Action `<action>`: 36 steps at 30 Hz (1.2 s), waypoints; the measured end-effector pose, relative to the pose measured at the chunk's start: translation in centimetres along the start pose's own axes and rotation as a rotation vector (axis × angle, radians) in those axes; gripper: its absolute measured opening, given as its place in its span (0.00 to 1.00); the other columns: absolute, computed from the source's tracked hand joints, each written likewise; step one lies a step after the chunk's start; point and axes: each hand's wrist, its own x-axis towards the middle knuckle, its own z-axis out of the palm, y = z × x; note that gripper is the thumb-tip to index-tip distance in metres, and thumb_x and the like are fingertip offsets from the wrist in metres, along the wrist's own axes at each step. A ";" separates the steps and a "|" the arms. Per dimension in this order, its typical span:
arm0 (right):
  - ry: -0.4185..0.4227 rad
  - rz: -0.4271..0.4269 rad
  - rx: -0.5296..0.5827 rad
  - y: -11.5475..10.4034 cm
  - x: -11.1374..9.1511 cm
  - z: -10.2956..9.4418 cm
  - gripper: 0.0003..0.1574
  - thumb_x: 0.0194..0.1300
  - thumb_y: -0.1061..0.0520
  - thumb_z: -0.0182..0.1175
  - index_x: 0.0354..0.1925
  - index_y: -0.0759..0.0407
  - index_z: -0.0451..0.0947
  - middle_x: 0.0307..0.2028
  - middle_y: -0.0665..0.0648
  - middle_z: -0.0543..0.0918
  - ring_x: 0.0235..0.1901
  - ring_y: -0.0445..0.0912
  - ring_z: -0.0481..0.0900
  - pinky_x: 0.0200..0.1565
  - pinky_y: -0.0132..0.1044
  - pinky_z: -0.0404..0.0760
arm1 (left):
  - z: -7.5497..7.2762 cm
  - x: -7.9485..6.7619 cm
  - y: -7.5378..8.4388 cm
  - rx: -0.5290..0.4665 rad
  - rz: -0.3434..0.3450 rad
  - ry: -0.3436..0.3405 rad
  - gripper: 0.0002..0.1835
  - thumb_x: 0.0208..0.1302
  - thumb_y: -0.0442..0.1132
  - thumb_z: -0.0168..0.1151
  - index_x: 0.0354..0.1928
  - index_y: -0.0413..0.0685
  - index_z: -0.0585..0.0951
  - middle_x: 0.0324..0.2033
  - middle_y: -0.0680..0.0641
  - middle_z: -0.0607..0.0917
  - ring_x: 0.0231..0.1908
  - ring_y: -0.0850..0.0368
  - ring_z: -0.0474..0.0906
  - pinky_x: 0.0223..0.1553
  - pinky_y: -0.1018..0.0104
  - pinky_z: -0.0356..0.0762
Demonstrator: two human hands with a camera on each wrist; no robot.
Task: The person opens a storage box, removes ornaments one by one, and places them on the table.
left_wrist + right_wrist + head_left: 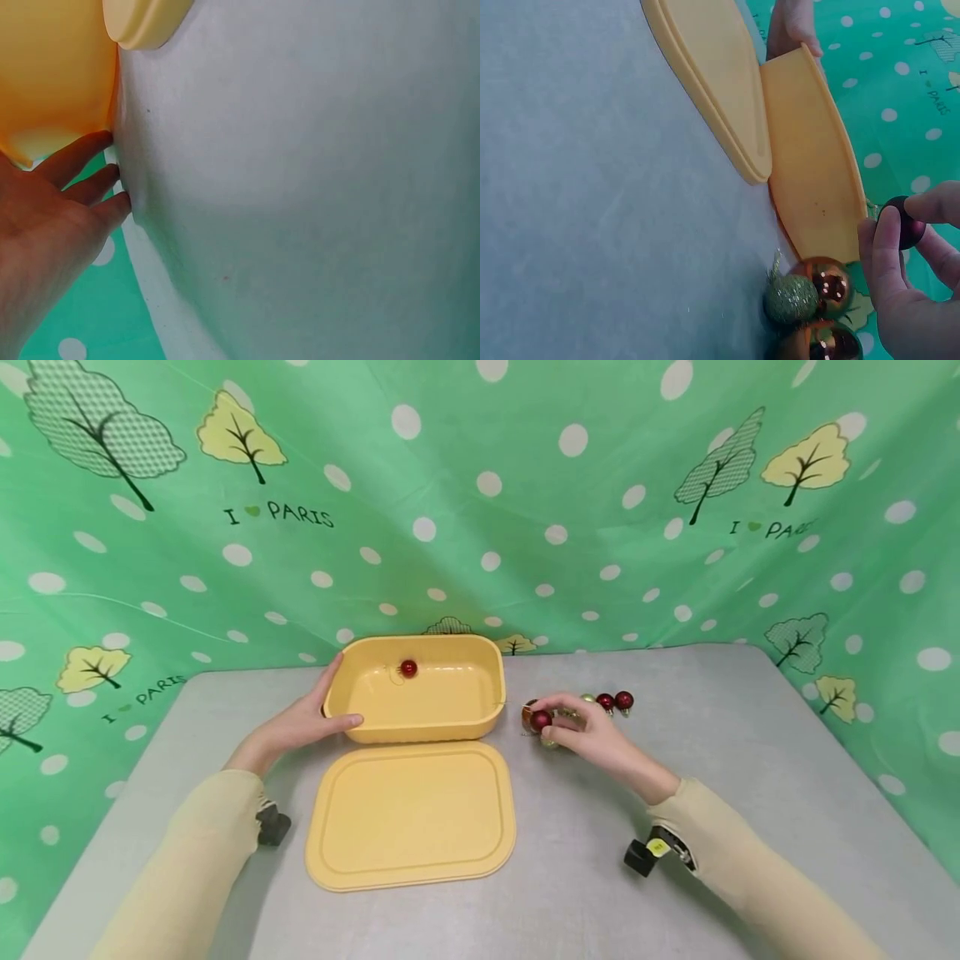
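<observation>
A yellow rectangular container [420,732] stands at the back of the table, with one red bauble [408,668] inside it. My left hand [306,720] holds its left end, the thumb over the near rim and the fingers along the side. In the head view, my right hand [592,737] is just right of the container. It pinches a dark red bauble [911,224] between thumb and fingertips, raised above the other baubles. Beneath it, the right wrist view shows a glittery green bauble [790,298] and shiny orange baubles [831,285].
A yellow lid [411,814] lies flat on the grey table in front of the container. Two red baubles [624,700] and a light green one [588,698] lie beyond my right hand. Green dotted cloth [525,518] hangs behind the table.
</observation>
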 end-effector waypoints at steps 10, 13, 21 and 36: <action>0.069 -0.037 0.027 1.2 -1.9 -3.2 0.23 0.65 0.71 0.55 0.58 0.77 0.68 0.59 0.72 0.68 0.51 0.40 0.78 0.48 0.32 0.78 | 0.0 0.0 -0.1 0.002 0.009 0.000 0.59 0.62 0.46 0.66 0.75 0.61 0.26 0.74 0.38 0.30 0.71 0.35 0.31 0.67 0.36 0.38; 0.106 -0.030 -0.006 1.4 -2.2 -4.3 0.24 0.64 0.71 0.55 0.58 0.77 0.67 0.58 0.72 0.69 0.50 0.38 0.78 0.50 0.30 0.77 | 0.0 0.0 -0.1 -0.004 0.006 -0.002 0.59 0.62 0.44 0.66 0.75 0.58 0.26 0.73 0.37 0.30 0.71 0.34 0.30 0.66 0.36 0.38; 0.187 -0.002 -0.116 2.5 -2.7 -7.0 0.24 0.65 0.69 0.56 0.59 0.75 0.68 0.53 0.71 0.72 0.45 0.35 0.78 0.46 0.28 0.78 | 0.1 0.1 -0.1 -0.006 0.025 0.002 0.60 0.62 0.44 0.67 0.75 0.59 0.27 0.74 0.38 0.30 0.71 0.35 0.31 0.67 0.36 0.38; 0.233 0.154 -0.285 5.0 -3.6 -8.3 0.24 0.65 0.65 0.58 0.58 0.70 0.70 0.51 0.69 0.75 0.38 0.43 0.76 0.31 0.34 0.79 | 0.1 0.1 0.0 -0.004 0.019 0.006 0.59 0.62 0.44 0.66 0.75 0.60 0.27 0.74 0.39 0.30 0.71 0.35 0.30 0.67 0.36 0.38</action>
